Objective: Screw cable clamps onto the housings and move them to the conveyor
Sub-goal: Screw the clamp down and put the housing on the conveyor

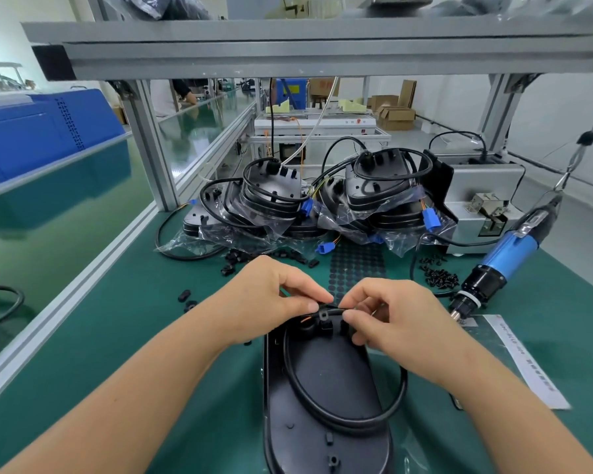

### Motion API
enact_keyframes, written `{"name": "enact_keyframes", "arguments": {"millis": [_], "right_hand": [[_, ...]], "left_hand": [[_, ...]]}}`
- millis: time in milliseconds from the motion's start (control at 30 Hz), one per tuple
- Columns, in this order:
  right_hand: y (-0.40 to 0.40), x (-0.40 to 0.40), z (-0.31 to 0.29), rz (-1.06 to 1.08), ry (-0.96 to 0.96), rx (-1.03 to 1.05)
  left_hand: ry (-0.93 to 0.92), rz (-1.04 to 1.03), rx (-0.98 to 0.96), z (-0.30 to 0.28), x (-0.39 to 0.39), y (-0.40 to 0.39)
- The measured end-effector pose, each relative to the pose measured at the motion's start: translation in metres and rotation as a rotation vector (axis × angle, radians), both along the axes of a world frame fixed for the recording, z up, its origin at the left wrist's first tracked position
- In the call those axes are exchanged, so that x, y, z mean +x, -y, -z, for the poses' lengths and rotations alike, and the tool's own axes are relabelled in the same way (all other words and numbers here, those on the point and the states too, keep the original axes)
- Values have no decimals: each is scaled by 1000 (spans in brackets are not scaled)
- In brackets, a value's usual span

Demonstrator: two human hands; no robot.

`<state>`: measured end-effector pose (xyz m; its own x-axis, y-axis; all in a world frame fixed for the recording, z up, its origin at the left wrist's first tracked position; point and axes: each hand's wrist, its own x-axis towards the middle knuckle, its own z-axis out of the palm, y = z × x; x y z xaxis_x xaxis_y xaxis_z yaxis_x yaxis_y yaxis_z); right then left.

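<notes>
Together, hands (332, 311) pinching clamp (323, 314), housing (326, 388) beneath

Housing (326, 388): black plastic, smooth, slight sheen. Cable (396, 401): black, smooth, rubbery. Bench mat (117, 336): green, matt. Frame (322, 49): grey metal. Bags (247, 234): clear glossy plastic.

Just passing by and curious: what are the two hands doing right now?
Left hand: pinching the cable clamp on the black cable.
Right hand: pinching the same cable beside the clamp.
</notes>
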<state>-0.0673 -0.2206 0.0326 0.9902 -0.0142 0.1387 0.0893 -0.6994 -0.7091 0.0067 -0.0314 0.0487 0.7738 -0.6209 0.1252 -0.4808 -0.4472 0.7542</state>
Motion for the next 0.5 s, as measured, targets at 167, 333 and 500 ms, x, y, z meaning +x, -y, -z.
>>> {"name": "enact_keyframes", "arguments": {"millis": [167, 333, 500], "right_hand": [[0, 0, 3, 10, 4, 23], [0, 2, 8, 13, 25, 41], [-2, 4, 15, 30, 45, 50]], "left_hand": [[-57, 6, -27, 1, -1, -2], [-183, 5, -68, 1, 2, -4], [-188, -25, -39, 2, 5, 3]]}}
